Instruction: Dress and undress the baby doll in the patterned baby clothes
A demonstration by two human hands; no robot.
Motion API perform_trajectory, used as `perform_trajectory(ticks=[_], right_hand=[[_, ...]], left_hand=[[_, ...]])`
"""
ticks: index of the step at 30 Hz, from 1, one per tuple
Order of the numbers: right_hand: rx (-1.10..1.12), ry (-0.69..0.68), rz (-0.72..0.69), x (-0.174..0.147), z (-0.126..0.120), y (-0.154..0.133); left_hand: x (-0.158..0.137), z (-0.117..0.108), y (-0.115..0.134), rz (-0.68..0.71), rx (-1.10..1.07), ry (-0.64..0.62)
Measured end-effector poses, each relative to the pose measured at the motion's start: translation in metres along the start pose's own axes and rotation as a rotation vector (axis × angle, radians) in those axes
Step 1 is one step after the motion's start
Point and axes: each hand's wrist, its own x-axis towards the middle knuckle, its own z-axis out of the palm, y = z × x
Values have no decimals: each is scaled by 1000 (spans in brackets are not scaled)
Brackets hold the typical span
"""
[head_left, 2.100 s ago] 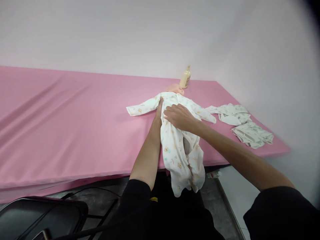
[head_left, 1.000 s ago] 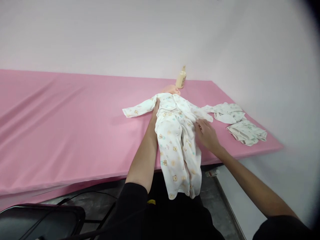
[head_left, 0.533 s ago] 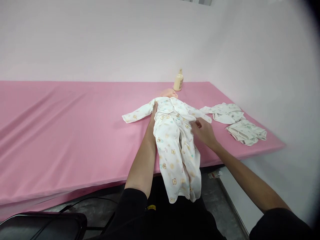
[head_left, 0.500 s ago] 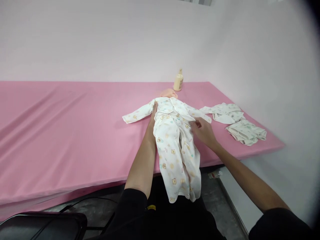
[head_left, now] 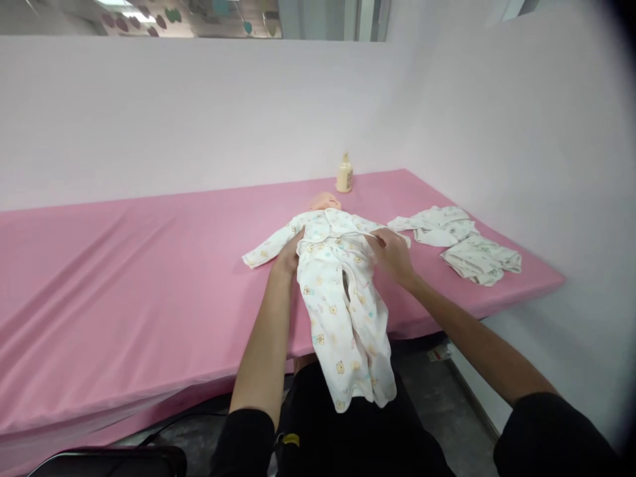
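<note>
A doll in a white baby top (head_left: 318, 225) and white baby pants (head_left: 338, 311), both printed with little bears, lies on its back on the pink table. Its head (head_left: 325, 201) points away from me, and the pant legs hang over the near edge. Against the doll's left-hand side at the waist rests my left hand (head_left: 288, 254); its thumb shows, but the other fingers are hidden by cloth and doll. My right hand (head_left: 392, 254) pinches the hem of the top at the right side of the waist. Both sleeves are spread outward.
A cream pump bottle (head_left: 344, 175) stands beyond the doll's head. More white printed baby clothes (head_left: 479, 258) lie at the right of the pink table (head_left: 149, 285). Walls border the back and right. A black chair (head_left: 109, 460) is at the lower left.
My view has tilted up and shifted slightly. My left hand has slid from near the doll's armpit down to the waist. My right hand stays at the hem, which looks drawn outward.
</note>
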Motion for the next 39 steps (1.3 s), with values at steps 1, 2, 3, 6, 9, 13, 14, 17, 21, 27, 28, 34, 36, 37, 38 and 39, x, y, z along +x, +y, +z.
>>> perform_trajectory(ticks=[1, 2, 3, 6, 9, 13, 14, 17, 21, 27, 28, 34, 36, 37, 38, 39], right_hand=[[17, 20, 13, 1, -1, -2], [33, 38, 20, 1, -2, -4], [46, 55, 25, 0, -3, -6], [84, 96, 2, -7, -2, -12], [103, 138, -63, -19, 1, -20], [123, 69, -255, -34, 1, -42], [125, 14, -317, -37, 2, -50], [83, -188, -446, -40, 9, -69], [-57, -300, -456, -32, 33, -81], [-179, -293, -443, -17, 51, -80], [-199, -293, -439, -15, 51, -79], [-282, -372, -396, -3, 54, -71], [-267, -380, -398, -2, 57, -70], [-255, -383, -398, -2, 58, -69], [-241, -389, -397, -2, 59, -69], [-227, -396, -394, -2, 60, -70]], left_hand=[[-7, -4, 1, -21, 27, 4], [-17, -7, 4, -32, 80, 31], [-28, -10, 7, -22, 172, 89], [-63, -13, 22, 190, 562, 246], [-82, -9, 38, 412, 953, 146], [-76, -4, 46, 544, 1362, 103], [-73, -3, 45, 565, 1390, 121], [-71, 0, 43, 617, 1268, 197], [-77, 8, 40, 619, 1027, 280], [-90, 18, 28, 664, 978, 284], [-93, 18, 24, 675, 985, 269], [-114, 12, -1, 635, 1068, 139], [-121, 8, -8, 605, 1076, 129], [-123, 6, -11, 594, 1077, 127], [-125, 5, -12, 582, 1078, 124], [-127, 4, -13, 567, 1076, 122]])
